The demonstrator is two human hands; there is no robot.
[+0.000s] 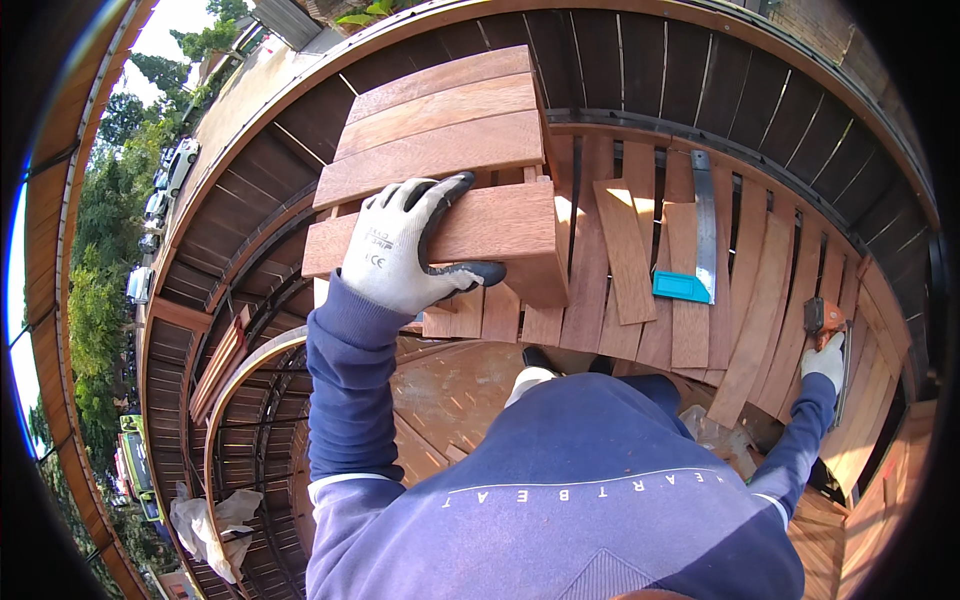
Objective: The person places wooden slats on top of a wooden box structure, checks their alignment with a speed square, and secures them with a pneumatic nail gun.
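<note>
My left hand, in a white and black work glove, presses flat on the nearest plank of a stack of reddish wooden boards, its thumb curled over the plank's front edge. My right hand, also gloved, reaches far out to the right and closes on an orange power tool lying on the decking. My blue sleeves and body fill the lower middle.
Loose cut boards lie fanned across the curved deck frame. A metal square with a teal handle rests on them. A dark curved railing runs behind. White rags sit lower left; trees and parked cars far below at left.
</note>
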